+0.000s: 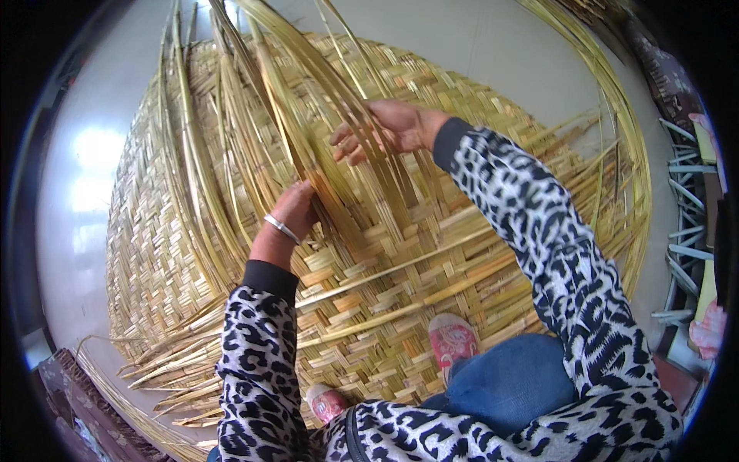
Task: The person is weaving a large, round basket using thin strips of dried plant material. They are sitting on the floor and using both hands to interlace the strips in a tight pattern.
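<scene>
Covering much of the pale grey, glossy floor [477, 31], a large, rounded mat [146, 254] of flat, straw-coloured woven strips spreads beneath the person's arms and feet. Long, loose yellow-brown plant strips [336, 212] rise from its middle toward the far edge, while others stick out along the sides. Black-and-white animal-print sleeves [531, 215] with dark cuffs reach over the weave, above a knee in blue denim trousers [512, 381]. The right hand [392, 127] is unclenched, fingers loosely bent, strips crossing it; the left hand [296, 208] meets the loose bundle, its fingers hidden, so its grip cannot be told. Pink-red patterned shoes [453, 341] stand nearer; a silvery bangle [282, 229] circles the left wrist.
</scene>
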A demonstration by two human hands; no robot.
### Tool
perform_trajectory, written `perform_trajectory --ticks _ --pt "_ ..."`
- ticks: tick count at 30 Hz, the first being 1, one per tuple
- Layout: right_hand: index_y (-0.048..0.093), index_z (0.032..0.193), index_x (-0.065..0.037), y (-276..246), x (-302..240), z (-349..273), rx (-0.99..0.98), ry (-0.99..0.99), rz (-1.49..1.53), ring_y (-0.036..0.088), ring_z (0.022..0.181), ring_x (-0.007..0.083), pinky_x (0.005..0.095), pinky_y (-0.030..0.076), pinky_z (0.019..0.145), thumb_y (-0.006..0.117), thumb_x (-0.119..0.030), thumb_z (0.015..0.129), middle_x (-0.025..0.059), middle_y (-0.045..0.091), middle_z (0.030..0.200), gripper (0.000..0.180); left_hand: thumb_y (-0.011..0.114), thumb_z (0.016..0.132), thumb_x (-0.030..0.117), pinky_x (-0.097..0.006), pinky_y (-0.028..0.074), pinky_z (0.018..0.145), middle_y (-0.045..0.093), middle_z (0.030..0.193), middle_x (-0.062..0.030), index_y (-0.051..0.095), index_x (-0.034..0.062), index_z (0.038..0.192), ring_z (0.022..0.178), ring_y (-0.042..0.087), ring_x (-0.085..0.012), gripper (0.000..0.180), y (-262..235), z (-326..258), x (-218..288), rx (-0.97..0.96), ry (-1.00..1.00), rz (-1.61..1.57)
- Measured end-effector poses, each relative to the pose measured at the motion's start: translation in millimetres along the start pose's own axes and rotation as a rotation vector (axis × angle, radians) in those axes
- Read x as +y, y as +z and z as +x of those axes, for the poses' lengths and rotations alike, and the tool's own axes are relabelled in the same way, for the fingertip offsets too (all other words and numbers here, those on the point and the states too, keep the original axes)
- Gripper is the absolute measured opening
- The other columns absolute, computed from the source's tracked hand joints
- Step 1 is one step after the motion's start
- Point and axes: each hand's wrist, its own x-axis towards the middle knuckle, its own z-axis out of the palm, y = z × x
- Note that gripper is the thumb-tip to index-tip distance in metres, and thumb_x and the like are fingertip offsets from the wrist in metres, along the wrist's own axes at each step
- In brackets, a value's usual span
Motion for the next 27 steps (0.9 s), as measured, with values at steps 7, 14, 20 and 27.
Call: perform_trajectory --ticks 7,14,20,27 --pt "0.053 0.125 0.004 -18.9 21.2 23.5 -0.187 0.019 0.091 0.063 0.113 0.0304 0.0403 0.057 0.092 0.055 -0.028 0.099 0.0225 0.061 0.124 0.041 0.067 0.09 0.042 -0.039 0.054 0.086 0.066 0.112 -0.0054 0.058 0.0057 0.125 0.098 0.064 -0.0206 0.051 2.5 -11.7 16.9 -0.238 -0.033 0.07" --pt "0.053 0.128 0.0 0.2 -18.1 61.9 -0.187 -0.46 0.207 0.062 0.109 0.0254 0.0399 0.052 0.098 0.068 -0.02 0.091 0.0153 0.063 0.119 0.044 0.077 0.08 0.047 -0.04 0.053 0.087 0.065 0.106 -0.0044 0.057 0.0096 0.122 0.099 0.064 -0.0222 0.059 -4.3 1.8 10.4 -0.219 -0.08 0.129" --pt "0.059 0.112 -0.002 28.8 -24.2 57.6 -0.281 -0.318 0.126 0.067 0.081 0.0197 0.0358 0.059 0.079 0.057 -0.021 0.097 0.0054 0.066 0.092 0.023 0.084 0.067 0.055 -0.035 0.052 0.081 0.064 0.102 -0.0015 0.059 0.0112 0.12 0.096 0.062 -0.0186 0.073 1.0 -4.1 8.0 -0.178 -0.074 0.134" --pt "0.053 0.12 0.002 36.1 -27.1 73.8 0.512 -0.315 -0.649 0.065 0.07 0.0186 0.0329 0.057 0.064 0.066 -0.009 0.088 0.0129 0.064 0.086 0.036 0.08 0.072 0.056 -0.042 0.047 0.099 0.06 0.128 -0.0099 0.045 0.0048 0.141 0.117 0.058 -0.024 0.092 4.1 -13.9 20.3 -0.294 -0.074 0.158"
